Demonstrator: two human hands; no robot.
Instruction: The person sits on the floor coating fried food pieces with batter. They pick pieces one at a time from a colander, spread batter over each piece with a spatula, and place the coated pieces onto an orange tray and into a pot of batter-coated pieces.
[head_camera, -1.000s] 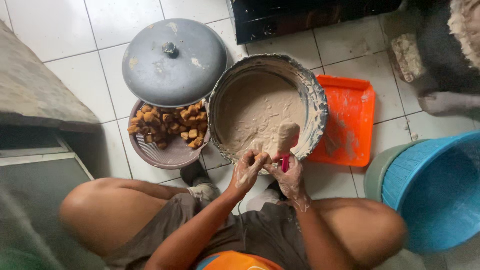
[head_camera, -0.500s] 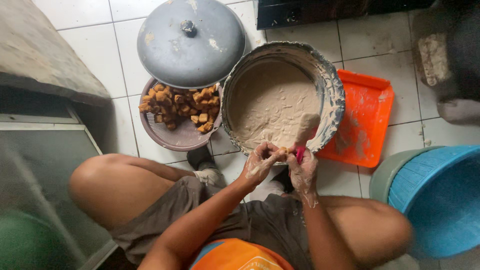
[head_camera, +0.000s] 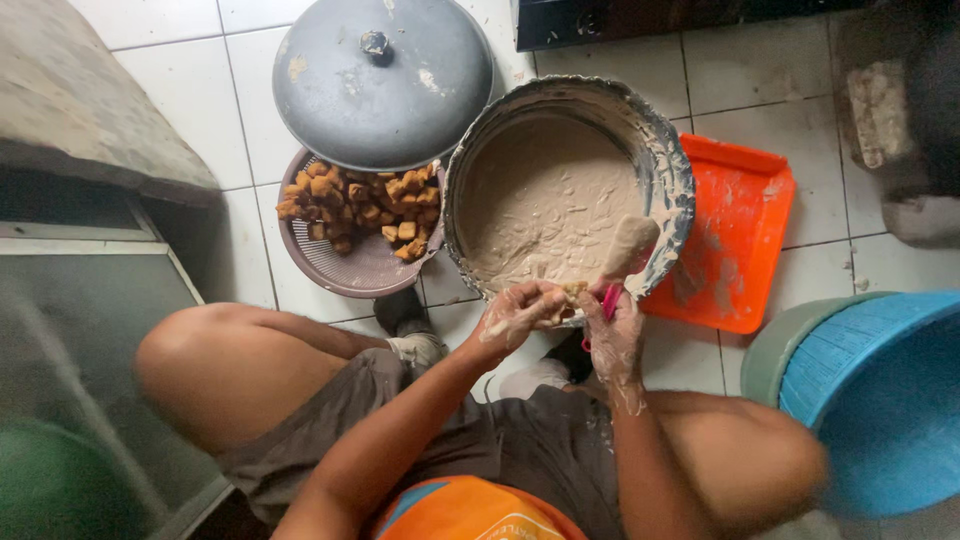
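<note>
Squatting on the tiled floor (head_camera: 180, 90), a person works at the six o'clock rim of a batter basin (head_camera: 568, 190). The left hand (head_camera: 515, 318) pinches a batter-coated piece; the right hand (head_camera: 612, 335) closes its grip round a pink-handled spatula (head_camera: 625, 255). Judged step: coating pieces. Fried cubes (head_camera: 360, 205) wait at nine o'clock.

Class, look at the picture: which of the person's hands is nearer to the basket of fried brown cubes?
The left hand. It sits at the batter bowl's near rim, just right of the basket of fried cubes. The right hand, gripping a pink-handled spatula, is farther right.
</note>
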